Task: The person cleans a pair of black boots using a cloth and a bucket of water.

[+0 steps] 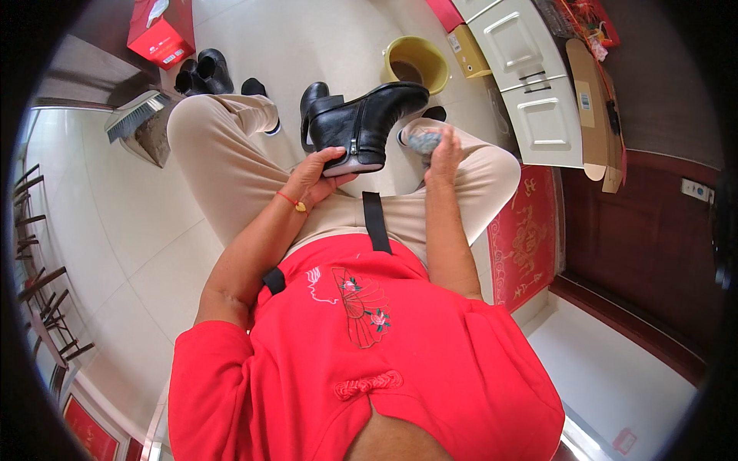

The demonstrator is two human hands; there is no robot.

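Note:
A black leather ankle boot [369, 124] with a side zipper is held on its side of the lap by my left hand [317, 176], its pale collar edge towards me and its toe pointing up and right. The left thumb lies on the boot near the zipper pull. My right hand [445, 155] grips a bunched grey-blue cloth [424, 142] above my right knee, apart from the boot. Behind the held boot, another black boot [315, 95] stands on the floor, partly hidden.
A yellow bucket [441, 66] holding dark liquid stands beyond the boot. Another pair of black boots [213, 72] is at upper left, near a red box [164, 37]. A broom [137, 115] and dustpan [151, 141] lie left; a white cabinet [542, 121] stands right.

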